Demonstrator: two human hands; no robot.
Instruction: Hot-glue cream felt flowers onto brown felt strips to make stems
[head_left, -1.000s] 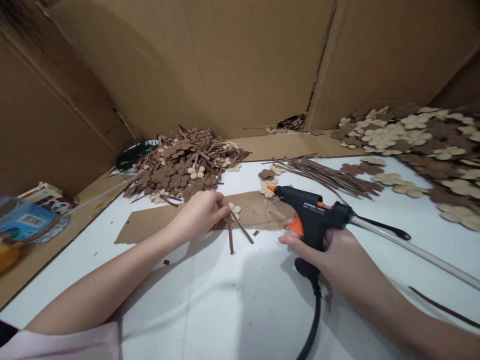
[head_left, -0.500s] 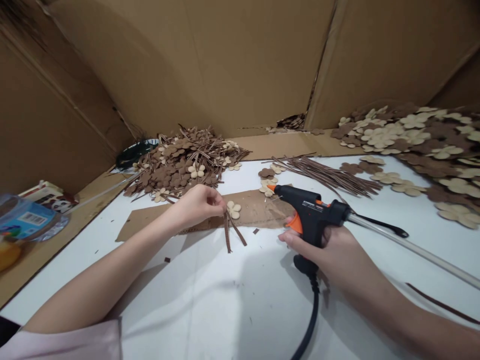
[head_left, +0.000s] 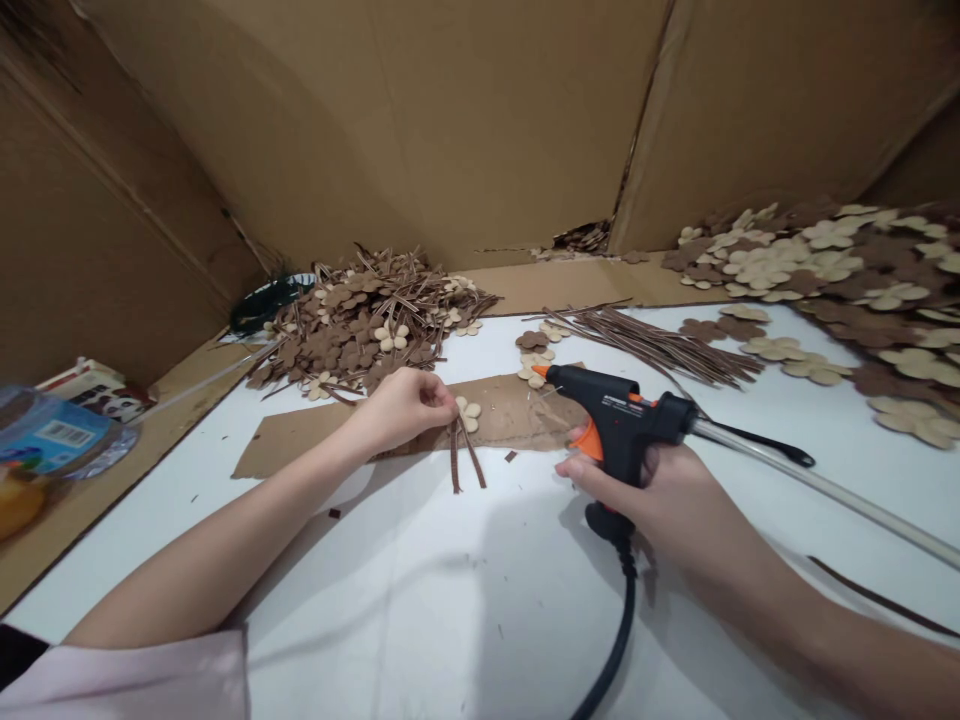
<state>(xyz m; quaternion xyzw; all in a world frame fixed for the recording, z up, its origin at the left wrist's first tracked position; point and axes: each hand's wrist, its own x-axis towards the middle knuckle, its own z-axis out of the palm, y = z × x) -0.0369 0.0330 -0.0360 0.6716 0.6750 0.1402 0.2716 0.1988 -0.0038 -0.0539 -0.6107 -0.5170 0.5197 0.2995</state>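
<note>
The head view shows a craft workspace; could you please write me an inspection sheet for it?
Surface: white board, small brown scraps on it.
Job's things: glue gun, brown strips, cream flower, cardboard piece.
Clutter: mixed pile at far left, strip bundle, flower heap at right.
Left hand: fingers pinch the brown strips beside the cream flower.
Right hand: grips the glue gun.
Cables: black cord runs from the gun out of view.
Surroundings: cardboard walls, labelled plastic container at left.
</note>
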